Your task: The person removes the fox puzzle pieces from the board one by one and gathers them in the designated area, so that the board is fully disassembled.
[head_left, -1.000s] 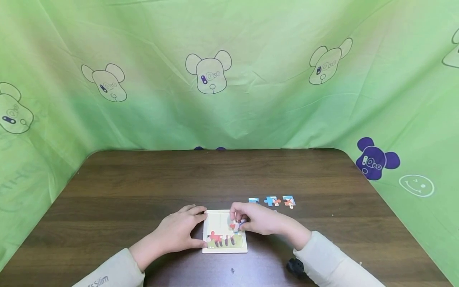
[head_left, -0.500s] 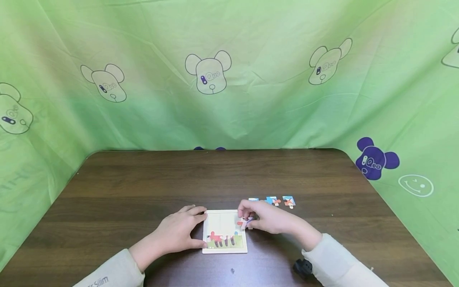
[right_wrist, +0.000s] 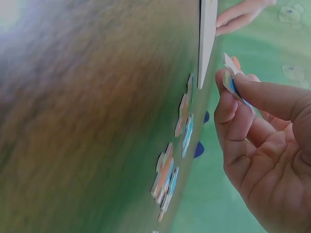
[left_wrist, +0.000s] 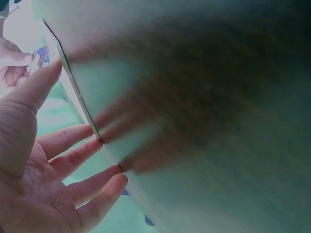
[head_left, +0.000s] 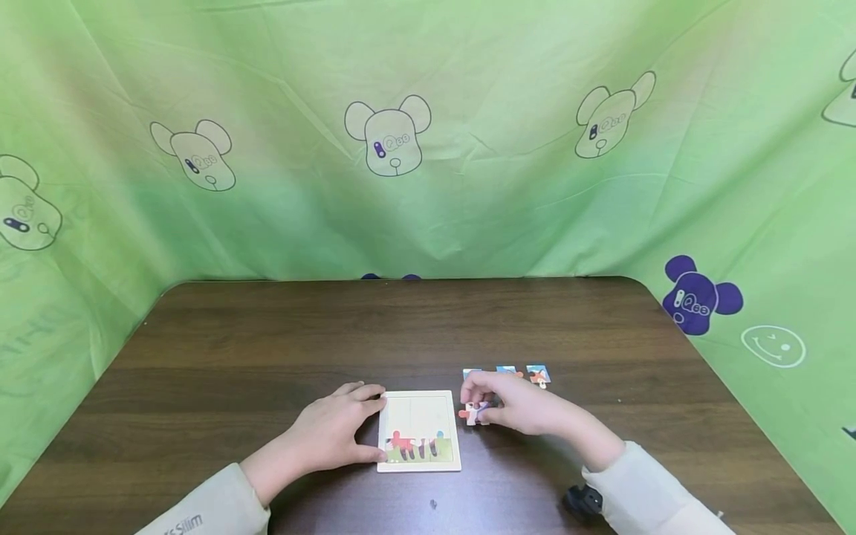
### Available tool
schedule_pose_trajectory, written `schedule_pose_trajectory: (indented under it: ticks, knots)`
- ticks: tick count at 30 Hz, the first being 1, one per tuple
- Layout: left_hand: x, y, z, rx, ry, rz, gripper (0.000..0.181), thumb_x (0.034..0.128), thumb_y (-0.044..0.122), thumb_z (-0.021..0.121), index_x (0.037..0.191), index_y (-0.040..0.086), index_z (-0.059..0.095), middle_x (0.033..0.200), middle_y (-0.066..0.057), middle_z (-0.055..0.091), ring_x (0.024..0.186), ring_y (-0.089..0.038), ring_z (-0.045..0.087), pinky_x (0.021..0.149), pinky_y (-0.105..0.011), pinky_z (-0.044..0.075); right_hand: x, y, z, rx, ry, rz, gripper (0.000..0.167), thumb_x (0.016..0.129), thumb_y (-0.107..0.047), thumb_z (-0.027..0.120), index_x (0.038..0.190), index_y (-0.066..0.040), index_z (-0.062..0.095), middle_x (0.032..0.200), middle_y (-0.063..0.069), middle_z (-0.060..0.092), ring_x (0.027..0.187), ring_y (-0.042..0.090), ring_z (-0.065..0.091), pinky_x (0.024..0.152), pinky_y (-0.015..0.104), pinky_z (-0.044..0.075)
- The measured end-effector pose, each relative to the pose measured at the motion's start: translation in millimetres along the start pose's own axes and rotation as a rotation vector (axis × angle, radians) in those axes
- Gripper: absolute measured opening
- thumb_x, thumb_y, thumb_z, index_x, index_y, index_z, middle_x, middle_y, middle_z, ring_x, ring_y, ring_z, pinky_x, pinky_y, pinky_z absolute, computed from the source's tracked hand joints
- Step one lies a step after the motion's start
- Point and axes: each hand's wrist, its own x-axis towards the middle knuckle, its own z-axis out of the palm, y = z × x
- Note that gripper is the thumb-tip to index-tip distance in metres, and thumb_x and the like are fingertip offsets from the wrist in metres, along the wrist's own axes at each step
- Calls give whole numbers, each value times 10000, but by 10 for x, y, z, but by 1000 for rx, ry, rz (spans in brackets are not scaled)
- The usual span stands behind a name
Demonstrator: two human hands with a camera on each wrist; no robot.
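Observation:
A square wooden puzzle tray (head_left: pixel 419 468) lies on the table, its lower strip filled with green and red jigsaw pieces (head_left: pixel 416 450) and its upper part bare. My left hand (head_left: pixel 332 432) rests at the tray's left side, thumb near the lower corner and fingertips near the upper one; the left wrist view shows those fingers fairly straight along the tray's edge (left_wrist: pixel 77 92). Between thumb and fingers my right hand (head_left: pixel 518 402) pinches a puzzle piece (head_left: pixel 472 414), pale with an orange-red tab, just right of the tray. The right wrist view shows this piece (right_wrist: pixel 234 86) raised off the table.
Beyond the right hand lie loose puzzle pieces, including a blue and orange one (head_left: pixel 537 374) and a blue one (head_left: pixel 471 372); the hand partly covers some. The brown table (head_left: pixel 267 334) ends at a green printed curtain (head_left: pixel 428 208). A black object (head_left: pixel 583 501) sits by the right cuff.
My right hand has moved right with the pinched puzzle piece, from over the tray to beside it. The left hand and the tray have stayed put.

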Motion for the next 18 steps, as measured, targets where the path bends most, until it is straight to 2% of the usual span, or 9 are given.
schedule_pose_trajectory:
  ticks: [8,18]
  knots:
    - [-2,12,-25,0,1,1,706,760,510,803,1329,126,638,1433,-38,566,1332,-354,518,920,-494,544,-134,85,-56,68,20,8,194,885,35,658,1014,-101,607,862,-10,685,780,21,600,707,217,509]
    - [-8,18,-42,-12,0,-2,704,756,503,807,1324,123,640,1433,-42,566,1333,-360,517,923,-501,542,-328,169,-175,115,40,41,179,888,37,648,1035,-62,622,857,39,691,771,80,623,697,229,519]
